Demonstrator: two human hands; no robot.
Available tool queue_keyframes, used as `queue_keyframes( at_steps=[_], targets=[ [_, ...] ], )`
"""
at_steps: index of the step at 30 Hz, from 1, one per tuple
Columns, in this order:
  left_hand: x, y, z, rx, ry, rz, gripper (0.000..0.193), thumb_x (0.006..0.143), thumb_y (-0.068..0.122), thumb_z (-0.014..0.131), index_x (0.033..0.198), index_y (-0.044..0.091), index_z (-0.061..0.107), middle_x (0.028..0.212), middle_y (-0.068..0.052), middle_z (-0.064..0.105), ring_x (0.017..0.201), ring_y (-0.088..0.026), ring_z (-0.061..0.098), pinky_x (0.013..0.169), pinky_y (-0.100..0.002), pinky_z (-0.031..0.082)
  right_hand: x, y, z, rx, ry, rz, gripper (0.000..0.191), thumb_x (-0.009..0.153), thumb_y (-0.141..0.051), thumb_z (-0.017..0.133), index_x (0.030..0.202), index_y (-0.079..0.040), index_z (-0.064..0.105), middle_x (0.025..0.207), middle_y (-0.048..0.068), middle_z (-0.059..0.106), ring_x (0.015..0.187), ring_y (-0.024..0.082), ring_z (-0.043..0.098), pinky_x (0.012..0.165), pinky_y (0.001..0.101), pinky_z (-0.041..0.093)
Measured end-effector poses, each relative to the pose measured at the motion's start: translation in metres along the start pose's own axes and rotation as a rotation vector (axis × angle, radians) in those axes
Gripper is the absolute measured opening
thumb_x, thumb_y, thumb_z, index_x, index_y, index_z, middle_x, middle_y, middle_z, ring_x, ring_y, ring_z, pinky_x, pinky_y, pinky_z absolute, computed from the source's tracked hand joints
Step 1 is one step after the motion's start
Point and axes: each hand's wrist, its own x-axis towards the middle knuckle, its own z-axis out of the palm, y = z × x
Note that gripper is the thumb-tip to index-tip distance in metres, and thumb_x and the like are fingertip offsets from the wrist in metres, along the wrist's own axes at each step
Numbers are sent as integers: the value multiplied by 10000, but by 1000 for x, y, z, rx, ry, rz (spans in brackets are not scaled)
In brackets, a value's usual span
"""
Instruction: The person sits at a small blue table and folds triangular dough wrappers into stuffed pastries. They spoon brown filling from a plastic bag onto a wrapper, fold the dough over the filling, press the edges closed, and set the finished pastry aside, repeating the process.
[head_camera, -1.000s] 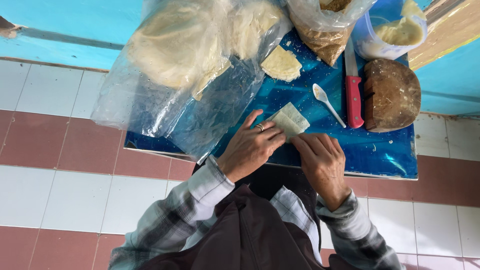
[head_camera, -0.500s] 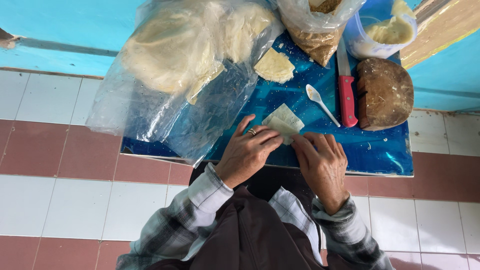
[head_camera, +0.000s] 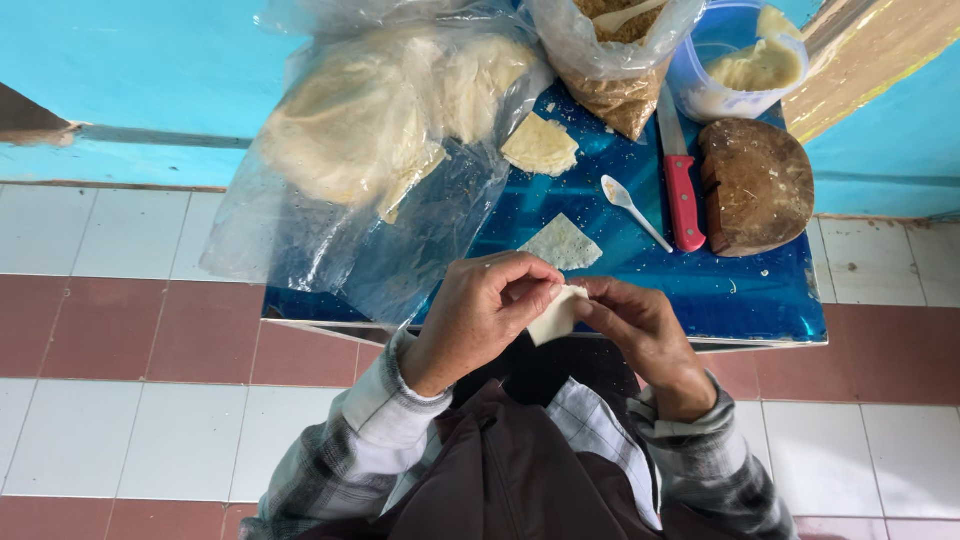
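Fingertips of both hands meet on a small pale wrapper piece (head_camera: 556, 314), lifted just off the near edge of the blue table (head_camera: 760, 300). The left hand (head_camera: 482, 312) pinches it from the left with thumb and forefinger pressed together on the sheet, and the right hand (head_camera: 640, 335) clamps its other edge, so the piece sits squarely between the two, equally close to each. Its long axis runs at a slant, from the upper right by the fingertips down toward the lower left and the person's body. The sheet looks thin, soft and matt, with a folded or doubled lower corner. Just beyond the hands, flat on the glossy wet-looking tabletop, lies a second flat wrapper sheet (head_camera: 562, 243), roughly triangular with ragged edges. Farther back rests a small stack of cut wrappers (head_camera: 540, 146), beside a large crinkled clear plastic bag (head_camera: 380, 150) holding round pale sheets. A white plastic spoon (head_camera: 630, 205) and a red-handled knife (head_camera: 682, 180) lie to the right, next to a rough brown wooden block (head_camera: 757, 185). A bag of brown crumbly filling (head_camera: 615, 70) and a tub of pale paste (head_camera: 745, 65) stand at the far edge.
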Motion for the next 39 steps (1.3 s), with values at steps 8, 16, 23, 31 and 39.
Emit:
queue_keyframes(
  at_steps=[8,16,23,31,39],
  targets=[
    [-4,26,-14,-160,-140,-142,175,959,116,723,1119,46,741,827,-52,768,702,-53,723,626,-230,582,-12,8,-10,466,-81,30,185,1000,-75,648,1121,51,707,1026,89,737,946,154,683,872,313,535],
    [-12,42,-19,-136,-212,-42,369,919,66,730,1283,76,669,942,-61,752,792,-104,746,717,-249,613,-27,7,-15,509,-157,-21,169,950,28,717,1118,38,699,1039,86,726,939,153,666,845,321,521],
    [-35,42,10,81,105,109,323,999,157,732,1295,56,654,1158,-124,744,978,-166,762,825,-272,629,-47,-22,15,317,35,-113,251,995,-37,646,1227,53,676,1066,108,745,955,173,690,848,334,553],
    [-48,-17,49,-594,-47,-259,368,1060,193,640,1313,-73,658,1128,-163,760,1012,-182,723,895,-311,601,-65,-65,39,-737,52,-379,602,899,-1,572,1499,-12,529,851,139,772,779,210,772,708,366,598],
    [-37,-39,45,-1037,-202,-584,365,1034,202,516,1301,-26,619,1109,-171,744,958,-229,775,871,-338,614,-39,-55,0,-566,193,-422,356,921,-169,730,1250,-43,685,1170,100,742,903,124,684,687,260,579]
  ],
)
